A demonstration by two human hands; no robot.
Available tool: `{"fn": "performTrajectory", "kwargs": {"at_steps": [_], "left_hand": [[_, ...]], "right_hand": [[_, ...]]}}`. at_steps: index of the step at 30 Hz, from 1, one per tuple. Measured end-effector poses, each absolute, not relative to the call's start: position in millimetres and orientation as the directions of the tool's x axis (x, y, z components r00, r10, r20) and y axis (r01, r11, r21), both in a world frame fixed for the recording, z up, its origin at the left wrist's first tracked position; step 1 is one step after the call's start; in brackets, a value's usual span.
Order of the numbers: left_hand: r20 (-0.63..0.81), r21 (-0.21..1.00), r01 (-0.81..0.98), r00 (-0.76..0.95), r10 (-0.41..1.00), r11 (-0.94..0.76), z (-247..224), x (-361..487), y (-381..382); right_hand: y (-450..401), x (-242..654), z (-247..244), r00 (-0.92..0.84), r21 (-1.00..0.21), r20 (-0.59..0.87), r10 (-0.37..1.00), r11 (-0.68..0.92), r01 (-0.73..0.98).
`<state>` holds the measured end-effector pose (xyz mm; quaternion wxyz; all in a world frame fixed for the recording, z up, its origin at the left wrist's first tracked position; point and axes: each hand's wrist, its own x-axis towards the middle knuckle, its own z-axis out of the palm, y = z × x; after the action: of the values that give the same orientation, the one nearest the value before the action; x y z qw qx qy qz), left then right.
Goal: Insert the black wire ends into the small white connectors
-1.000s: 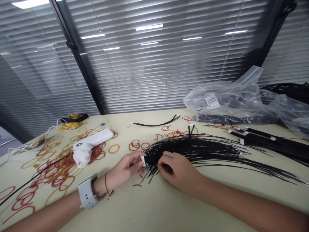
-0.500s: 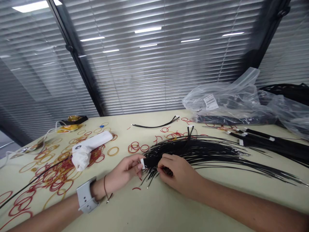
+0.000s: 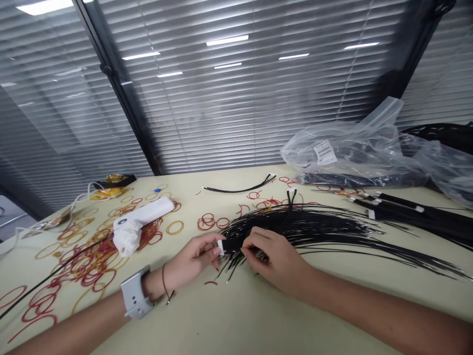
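Black insulated wires (image 3: 314,231) are fanning out across the cream bench (image 3: 207,315) in one long sheaf, sweeping from the middle of the view toward about 3 o'clock, with their thin ends trailing away to the right. The left hand (image 3: 197,254) is pinching a white end piece (image 3: 220,247) between thumb and fingertips, while the right hand (image 3: 275,261) is closing its thumb and fingers on the black gathered neck just beside it. The two hands are almost meeting, and their shared grip seems to be squeezing the loose strands into a narrow, tidy neck, though a few stray wires are poking out toward 7 o'clock. The sheaf is lying flat and mostly straight, with a short forked branch (image 3: 291,199) rising toward 12 o'clock. A single loose cable (image 3: 238,190) is lying apart at about 11 o'clock. Red and tan rubber bands (image 3: 86,264) are scattered across the bench around 9 o'clock, and a white handheld tool (image 3: 146,213) with a tissue-wrapped end is resting on them. Further bundled black wires (image 3: 414,219) are lying at about 2 o'clock, beneath a crumpled clear plastic bag (image 3: 351,148) bearing a white label (image 3: 325,152). A grey watch strap (image 3: 136,293) is circling the left wrist.
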<state>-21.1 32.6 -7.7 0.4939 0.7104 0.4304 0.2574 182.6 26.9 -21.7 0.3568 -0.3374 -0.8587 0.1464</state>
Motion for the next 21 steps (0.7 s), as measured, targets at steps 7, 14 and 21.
{"fn": "performTrajectory", "kwargs": {"at_steps": [7,14,21], "left_hand": [[-0.063,0.934,0.336,0.486,0.871,-0.12,-8.1,-21.5,33.2],[-0.059,0.942,0.315,0.494,0.868,-0.115,-7.3,-21.3,31.5],[-0.044,0.948,0.293,0.51,0.859,-0.125,-8.7,-21.0,31.7]], "right_hand": [[28.1,181.5,-23.8,-0.525,-0.456,0.533,0.663,0.748,0.482],[29.0,180.8,-25.9,-0.508,-0.451,0.525,0.683,0.729,0.514],[28.8,180.7,-24.3,-0.508,-0.439,0.523,0.684,0.727,0.528]]}}
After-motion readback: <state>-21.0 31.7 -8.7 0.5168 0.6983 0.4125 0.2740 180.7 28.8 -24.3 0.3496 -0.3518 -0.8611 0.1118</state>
